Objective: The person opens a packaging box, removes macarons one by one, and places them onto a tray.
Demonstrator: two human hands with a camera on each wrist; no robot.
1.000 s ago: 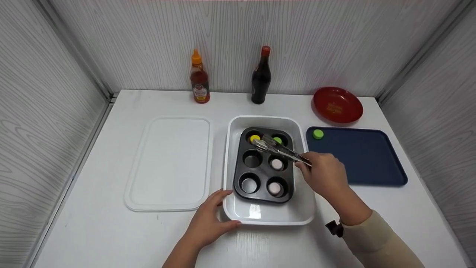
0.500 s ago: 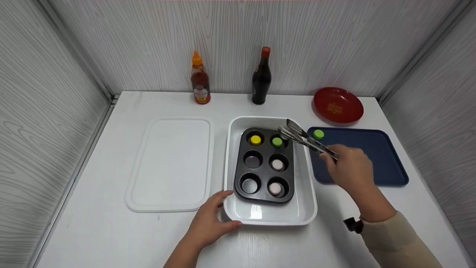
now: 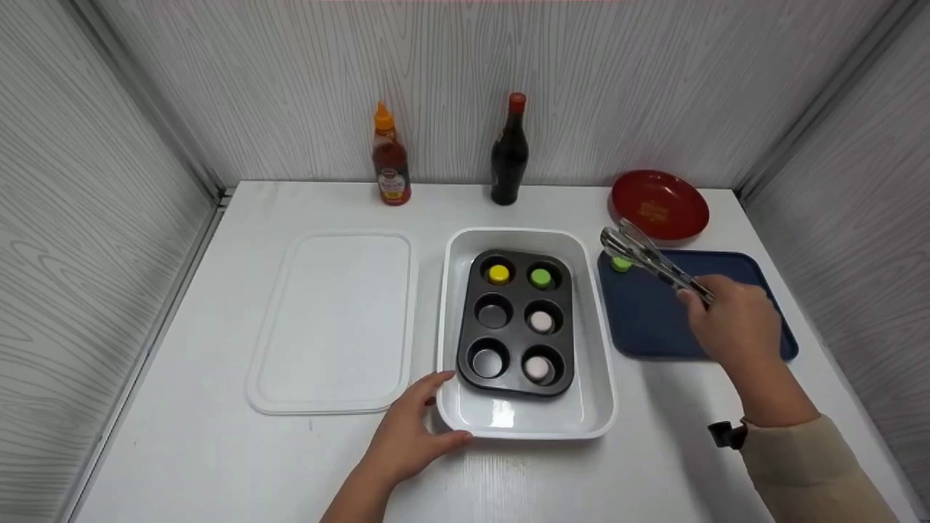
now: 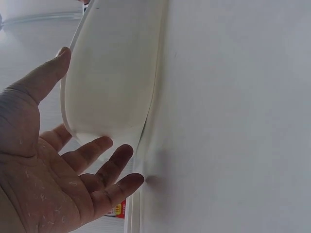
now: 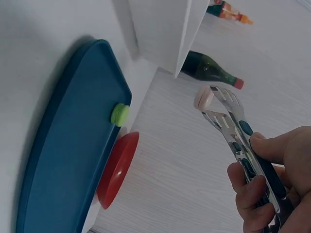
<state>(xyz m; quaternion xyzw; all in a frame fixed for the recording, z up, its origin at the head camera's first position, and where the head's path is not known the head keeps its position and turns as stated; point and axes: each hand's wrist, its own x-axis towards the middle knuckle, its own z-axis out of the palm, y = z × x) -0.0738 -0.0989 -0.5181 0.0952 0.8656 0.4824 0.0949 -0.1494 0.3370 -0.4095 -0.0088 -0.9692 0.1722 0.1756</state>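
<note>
At the white bench (image 3: pixel 196 457), the left hand (image 3: pixel 405 439) touches a tub (image 3: pixel 530 420), fingers spread, while the right hand (image 3: pixel 741 323) grips metal tongs (image 3: pixel 656 263).

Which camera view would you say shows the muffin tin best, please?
The head view, because it looks down on the whole muffin tin with nothing in front of it. Neither the left nor right wrist view shows the tin itself, only the outside of the white tub holding it.
</note>
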